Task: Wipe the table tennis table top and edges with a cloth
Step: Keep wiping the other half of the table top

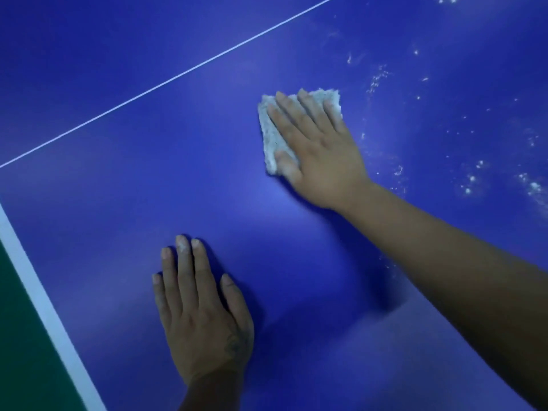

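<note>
The blue table tennis table top point(118, 179) fills the view. A folded pale grey cloth point(271, 137) lies flat on it right of centre. My right hand point(318, 155) presses down on the cloth with straight, spread fingers and covers most of it. My left hand point(201, 312) rests flat on the bare table surface nearer to me, fingers straight, holding nothing. White powdery specks and smears point(471, 179) dot the surface to the right of the cloth.
A thin white line point(166, 81) runs diagonally across the table top. The white edge stripe point(44, 307) marks the table's left edge, with green floor point(20, 351) beyond it.
</note>
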